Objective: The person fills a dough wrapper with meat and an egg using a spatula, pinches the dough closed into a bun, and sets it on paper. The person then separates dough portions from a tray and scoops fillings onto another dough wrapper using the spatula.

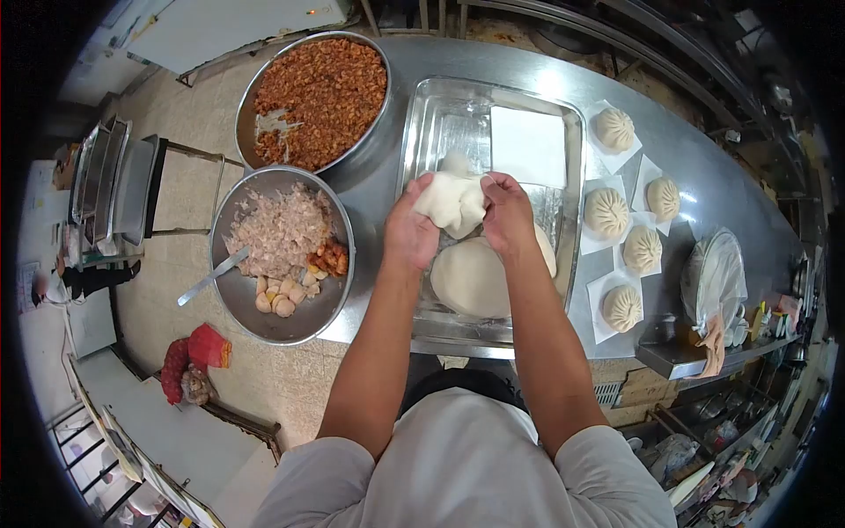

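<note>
Between my two hands a piece of white dough [451, 202] is held up over a metal tray [427, 114]. My left hand [412, 227] grips its left side, fingers curled round the edge. On the right side my right hand [507, 211] pinches the dough between thumb and fingers. Below, a large smooth mound of dough [471, 277] lies in the tray, partly behind my right forearm. A stack of white paper squares [528, 145] rests in the tray's upper right. A small lump of dough [455, 162] shows just above the held piece.
Left stand a bowl of reddish-brown filling [321, 101] and a bowl of pale minced meat [277, 224] with a metal spatula [214, 276]. Several pleated buns [606, 213] sit on papers at right. Beyond them is a plastic-covered round container [715, 277]. A person stands far left.
</note>
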`<state>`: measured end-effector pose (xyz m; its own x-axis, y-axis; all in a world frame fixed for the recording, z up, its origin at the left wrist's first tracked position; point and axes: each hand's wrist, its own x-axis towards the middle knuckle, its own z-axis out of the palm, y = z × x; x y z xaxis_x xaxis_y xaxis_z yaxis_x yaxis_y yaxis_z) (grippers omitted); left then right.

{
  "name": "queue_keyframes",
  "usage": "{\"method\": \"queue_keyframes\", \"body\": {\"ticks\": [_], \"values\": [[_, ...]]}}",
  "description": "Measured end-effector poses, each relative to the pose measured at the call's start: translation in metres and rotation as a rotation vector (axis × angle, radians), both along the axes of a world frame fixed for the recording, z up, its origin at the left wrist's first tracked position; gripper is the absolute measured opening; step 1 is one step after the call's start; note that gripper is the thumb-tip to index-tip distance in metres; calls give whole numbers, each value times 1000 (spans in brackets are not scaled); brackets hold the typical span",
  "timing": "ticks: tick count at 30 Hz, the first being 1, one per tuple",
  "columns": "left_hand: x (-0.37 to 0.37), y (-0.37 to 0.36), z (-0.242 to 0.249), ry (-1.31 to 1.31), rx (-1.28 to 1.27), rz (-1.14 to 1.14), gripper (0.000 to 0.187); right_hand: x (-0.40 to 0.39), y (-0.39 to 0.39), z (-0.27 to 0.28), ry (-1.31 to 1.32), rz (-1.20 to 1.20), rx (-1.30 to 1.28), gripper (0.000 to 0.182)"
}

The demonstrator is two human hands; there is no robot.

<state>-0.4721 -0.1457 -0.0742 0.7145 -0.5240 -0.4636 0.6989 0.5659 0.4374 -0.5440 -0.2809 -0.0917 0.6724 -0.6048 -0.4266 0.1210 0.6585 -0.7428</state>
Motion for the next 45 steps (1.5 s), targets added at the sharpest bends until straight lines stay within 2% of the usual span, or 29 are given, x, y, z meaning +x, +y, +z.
{"method": "queue_keyframes", "body": {"ticks": [3,5,6,8,10,11,12,13,14,16,17,18,19,20,21,22,23,24,25,27,29,31,32,34,35,37,39,43,45], "values": [[-5,7,-12,33,-96,-10,34,-4,-2,0,-7,78,185,16],[-4,9,-13,23,-109,-45,33,2,-1,34,210,147,266,16],[-3,10,-14,10,-122,-80,34,1,-2,31,209,146,265,16],[1,5,-19,11,-137,-99,34,1,-10,15,289,282,120,15],[6,-1,-16,10,-154,-118,35,6,-15,6,231,246,47,14],[9,-5,-16,-112,-230,-94,36,7,-18,1,176,212,-22,13],[10,-7,-12,-232,-304,-71,38,7,-17,10,178,212,-22,13],[8,-7,3,-225,-301,-73,38,7,-14,33,65,158,-107,13],[5,-6,28,-302,-438,-66,45,6,-12,56,-47,103,-190,12],[2,0,49,-385,-575,-56,54,0,-17,91,-62,169,-409,13],[6,7,53,-282,-604,-114,64,-2,-19,99,-60,199,-552,13],[6,11,55,-171,-627,-172,75,-4,-22,97,-60,198,-549,13],[6,10,43,-169,-624,-170,75,-4,-26,94,-11,326,-695,14],[9,5,21,-20,-444,-180,80,-2,-29,91,35,456,-845,15],[9,1,5,128,-261,-187,84,-1,-30,80,30,459,-846,15],[5,-4,0,138,-163,-135,78,0,-30,58,140,438,-800,14],[4,-9,-10,134,-169,-135,78,2,-31,33,251,415,-755,13],[0,-11,-23,32,-52,-96,76,1,-31,5,224,317,-517,10],[-1,-13,-27,-72,65,-53,74,-1,-29,5,226,321,-517,10],[-1,-10,-33,-213,83,-73,72,-7,-18,5,184,234,-300,13],[-7,-4,-28,-353,101,-114,71,-9,-12,26,276,264,-317,15],[-11,6,-12,-127,-362,-64,68,-8,-17,30,355,294,-348,16],[-13,5,-6,-124,-358,-68,68,-9,-21,25,363,348,-391,15],[-9,-2,3,158,-64,-97,61,-11,-29,15,361,406,-447,15],[-7,-6,3,154,-68,-94,61,-14,-32,10,322,397,-441,15],[-4,-11,-3,102,-62,-176,63,-16,-34,3,288,387,-432,15],[0,-12,-9,-22,-74,-230,62,-18,-35,1,232,311,-246,11],[3,-1,-12,-354,-152,-301,60,-19,-34,11,215,337,-348,8],[8,6,-9,-248,-120,-304,59,-25,-34,16,186,421,-428,7]]}}
